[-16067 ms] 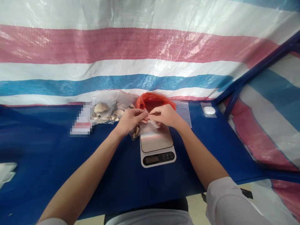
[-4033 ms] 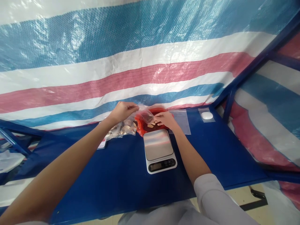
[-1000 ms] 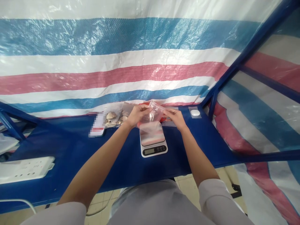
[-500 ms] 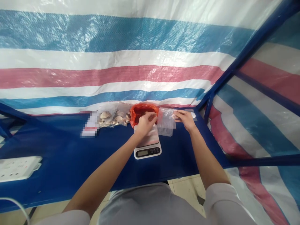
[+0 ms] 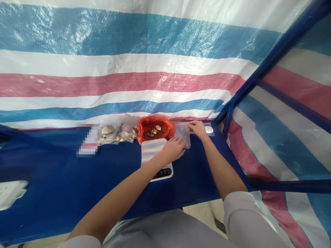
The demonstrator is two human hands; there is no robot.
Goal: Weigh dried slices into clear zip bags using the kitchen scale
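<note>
Left hand (image 5: 173, 149) has moved to the clear bag (image 5: 182, 131), grip unclear; right hand (image 5: 197, 128) pinches it near the desk's (image 5: 59, 179) far-right corner.

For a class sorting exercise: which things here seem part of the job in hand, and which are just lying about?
Seemingly part of the job: clear bag, red bag, pieces inside it, scale, probably filled bags.
Likely just lying about: power strip, white oval object, pixelated item.
</note>
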